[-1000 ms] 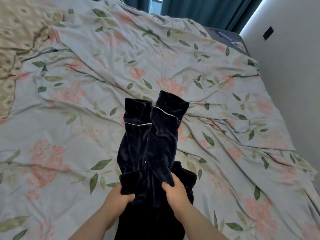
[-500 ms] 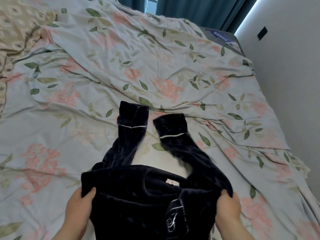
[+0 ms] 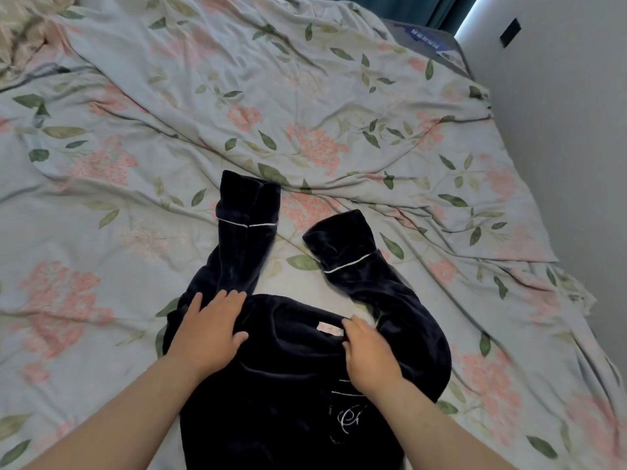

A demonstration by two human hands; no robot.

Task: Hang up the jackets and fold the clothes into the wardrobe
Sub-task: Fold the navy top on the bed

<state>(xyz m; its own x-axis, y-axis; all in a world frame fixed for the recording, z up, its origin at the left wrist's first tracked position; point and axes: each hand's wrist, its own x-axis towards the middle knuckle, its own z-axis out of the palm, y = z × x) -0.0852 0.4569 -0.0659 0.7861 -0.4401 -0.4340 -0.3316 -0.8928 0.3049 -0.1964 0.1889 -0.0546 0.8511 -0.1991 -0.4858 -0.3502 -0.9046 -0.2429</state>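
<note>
As I watch through the head camera, a dark navy velvet top [image 3: 291,368] lies front up on the floral duvet [image 3: 305,96] of a bed, directly beneath both of the person's hands. The left hand [image 3: 207,330] rests flat on the garment's shoulder, fingers straight and spread, palm pressing the fabric down. The right hand [image 3: 368,354] sits on the collar, fingers bent down onto the cloth just beside a small pink label [image 3: 330,329]; I cannot tell whether they pinch the collar or merely press it.

Beyond the left hand's fingertips, one sleeve [image 3: 247,205] runs straight away across the bed, a thin white line of piping crossing its cuff. The other sleeve [image 3: 342,242] arcs out past the right hand's far side and bends back inward, its piped cuff lying ahead of that hand. The two cuffs lie apart, with duvet showing between them. Just below the right wrist, a white embroidered monogram [image 3: 349,417] marks the chest.

Far beyond the right hand stand a pale wall [image 3: 559,130] and teal curtain [image 3: 407,5]; far beyond the left hand lies a beige patterned blanket [image 3: 20,28].
</note>
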